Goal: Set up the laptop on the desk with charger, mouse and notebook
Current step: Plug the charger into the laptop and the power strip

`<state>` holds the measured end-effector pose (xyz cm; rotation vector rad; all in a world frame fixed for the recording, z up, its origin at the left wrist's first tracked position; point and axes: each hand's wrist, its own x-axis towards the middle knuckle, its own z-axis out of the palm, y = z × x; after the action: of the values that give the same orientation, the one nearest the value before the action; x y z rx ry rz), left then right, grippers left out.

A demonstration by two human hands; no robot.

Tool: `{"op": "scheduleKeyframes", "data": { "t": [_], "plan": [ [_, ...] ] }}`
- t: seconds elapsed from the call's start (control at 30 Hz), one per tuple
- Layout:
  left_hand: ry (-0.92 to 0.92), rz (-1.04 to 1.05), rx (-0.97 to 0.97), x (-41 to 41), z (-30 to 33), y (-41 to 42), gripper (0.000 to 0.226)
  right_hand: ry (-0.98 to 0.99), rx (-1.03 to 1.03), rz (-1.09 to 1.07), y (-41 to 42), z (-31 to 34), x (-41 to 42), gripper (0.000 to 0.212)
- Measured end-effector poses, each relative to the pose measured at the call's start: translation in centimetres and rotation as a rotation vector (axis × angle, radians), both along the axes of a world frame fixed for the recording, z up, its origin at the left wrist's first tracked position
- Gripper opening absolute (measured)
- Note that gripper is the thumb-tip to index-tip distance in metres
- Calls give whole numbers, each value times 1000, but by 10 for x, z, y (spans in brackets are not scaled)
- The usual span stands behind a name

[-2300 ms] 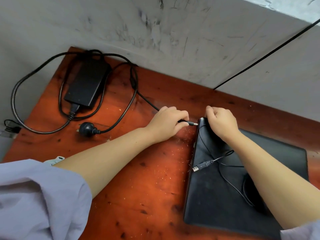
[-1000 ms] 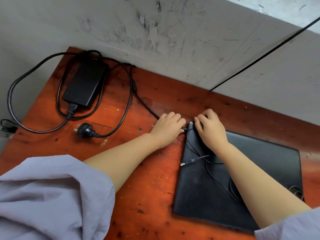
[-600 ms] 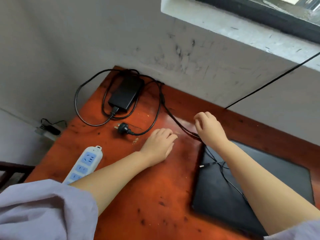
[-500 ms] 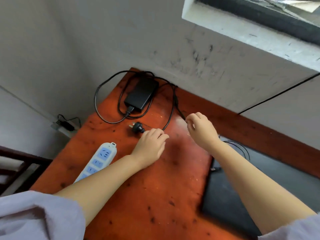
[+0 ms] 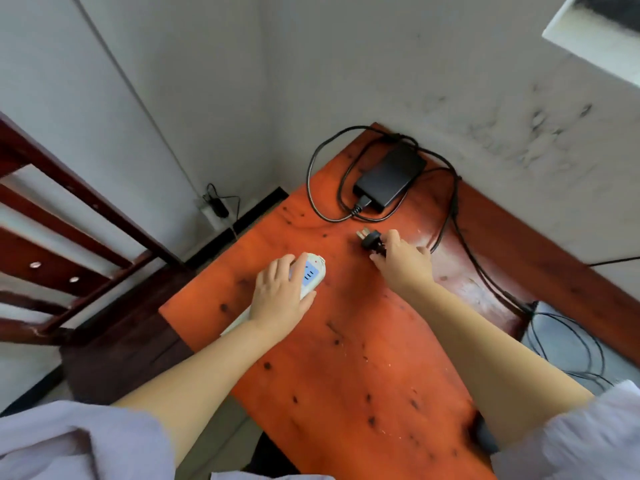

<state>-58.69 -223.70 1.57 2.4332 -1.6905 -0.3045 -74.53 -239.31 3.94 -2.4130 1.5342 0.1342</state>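
The black charger brick [image 5: 389, 176] lies at the far corner of the orange wooden desk [image 5: 346, 368], its cables looped around it. My right hand [image 5: 403, 263] grips the charger's black wall plug [image 5: 370, 239], prongs pointing left, just above the desk. My left hand [image 5: 280, 294] is closed around a white power strip [image 5: 311, 273] with blue sockets, near the desk's left edge. A cable [image 5: 478, 268] runs right towards the laptop [image 5: 550, 323], of which only a grey corner shows behind my right arm. Thin black mouse wire [image 5: 585, 344] lies coiled on it.
The desk stands in a room corner, with grey walls behind and on the left. A dark wooden chair or frame [image 5: 65, 244] stands left of the desk. A wall outlet with a small plug [image 5: 216, 206] sits low on the left wall.
Both hands left the laptop's corner and moved left. My right hand took hold of the wall plug, and my left hand closed on the power strip. The view swung left.
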Motion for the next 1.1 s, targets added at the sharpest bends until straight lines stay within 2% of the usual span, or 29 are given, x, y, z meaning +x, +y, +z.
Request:
{"op": "scheduleKeyframes", "data": {
  "t": [0.1,0.23,0.37,0.47,0.6,0.7,0.77,0.87,0.93,1.0,1.07,1.1],
  "plan": [
    [-16,20,9,2,-8,8,72,71,-9,35,1,5,0,29],
    [7,28,9,3,-11,6,73,88,-89,246,11,21,3,30],
    [116,35,-52,6,-7,5,73,50,-178,393,28,39,4,27],
    [229,-66,-122,13,1,1,77,53,-196,443,39,46,5,26],
    [254,-260,-135,18,14,-8,65,18,-202,476,49,50,9,28],
    [275,-274,-178,18,20,-11,48,1,-204,483,53,52,11,28],
    [271,-262,-222,18,23,-12,41,-74,-213,435,56,52,11,24],
    [213,-243,-250,18,25,-16,41,-380,-292,235,65,48,5,13],
    [189,-215,-272,16,27,-17,43,-595,-156,-36,72,45,2,5],
    [167,-188,-288,13,29,-17,44,-730,257,-335,78,40,4,19],
    [147,-164,-304,7,30,-15,44,-860,670,-510,83,36,8,27],
    [140,-152,-314,4,31,-14,43,-934,794,-557,83,35,11,27]
  ]
}}
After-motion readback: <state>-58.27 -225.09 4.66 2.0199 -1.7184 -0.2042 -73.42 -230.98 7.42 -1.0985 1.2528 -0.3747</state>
